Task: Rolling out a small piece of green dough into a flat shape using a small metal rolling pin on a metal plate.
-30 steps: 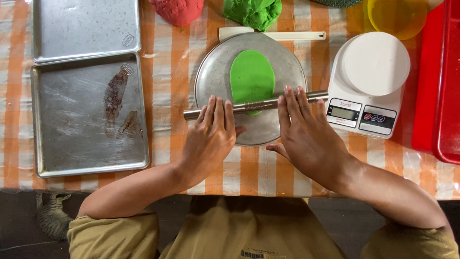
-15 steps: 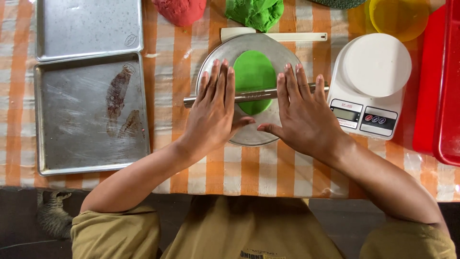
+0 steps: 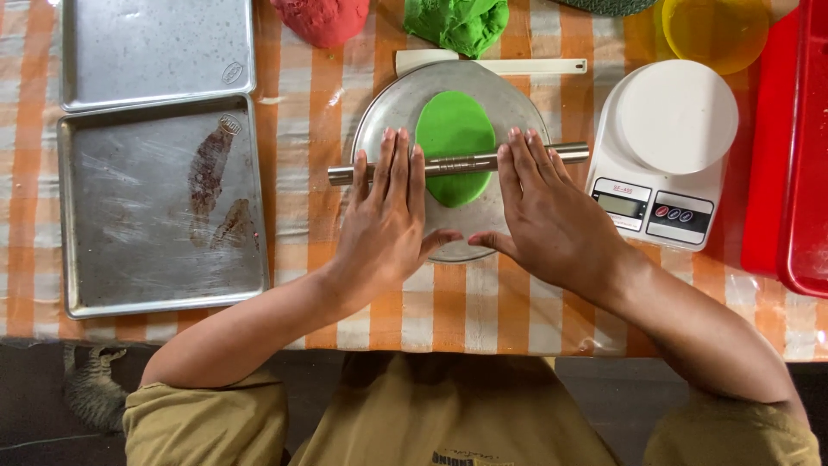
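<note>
A flattened oval of green dough [image 3: 454, 129] lies on a round metal plate [image 3: 388, 108]. A metal rolling pin [image 3: 461, 163] lies across the dough, pointing left to right. My left hand [image 3: 384, 224] rests flat on the pin's left part with fingers stretched out. My right hand [image 3: 552, 220] presses flat on its right part in the same way. Both palms sit over the plate's near half.
Two metal baking trays [image 3: 164, 207] lie at the left. A white kitchen scale [image 3: 664, 151] stands at the right, beside a red tray [image 3: 798, 147]. Lumps of red dough [image 3: 323, 19] and green dough [image 3: 457, 22], a white scraper [image 3: 492, 62] and a yellow bowl [image 3: 714, 33] sit at the back.
Both hands pushed the rolling pin away from me over the green dough, then drew it back a little. The dough oval looks longer.
</note>
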